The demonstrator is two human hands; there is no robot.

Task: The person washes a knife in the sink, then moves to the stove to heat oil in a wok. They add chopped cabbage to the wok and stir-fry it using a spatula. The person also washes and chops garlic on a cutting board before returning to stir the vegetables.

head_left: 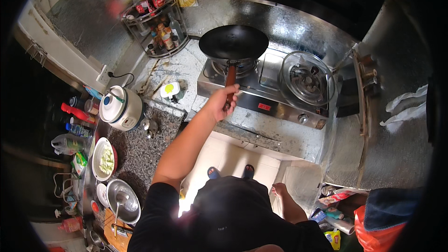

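My left hand [223, 103] is closed around the brown handle [231, 75] of a black wok [233, 42]. The wok sits on the left burner of a steel gas stove [254, 94], its handle pointing toward me. My right hand [279, 189] hangs low beside my body, away from the stove. I see nothing in it, and its fingers are too small and partly hidden to read. Over the right burner lies a round glass lid [305, 58].
Left of the stove are a small white dish [170, 89], a spice rack [156, 23] and a rice cooker [122, 107]. Nearer on the left counter stand a colander [97, 164] of cut pale-green vegetables, a metal bowl [135, 207] with a ladle and a cutting board [112, 226].
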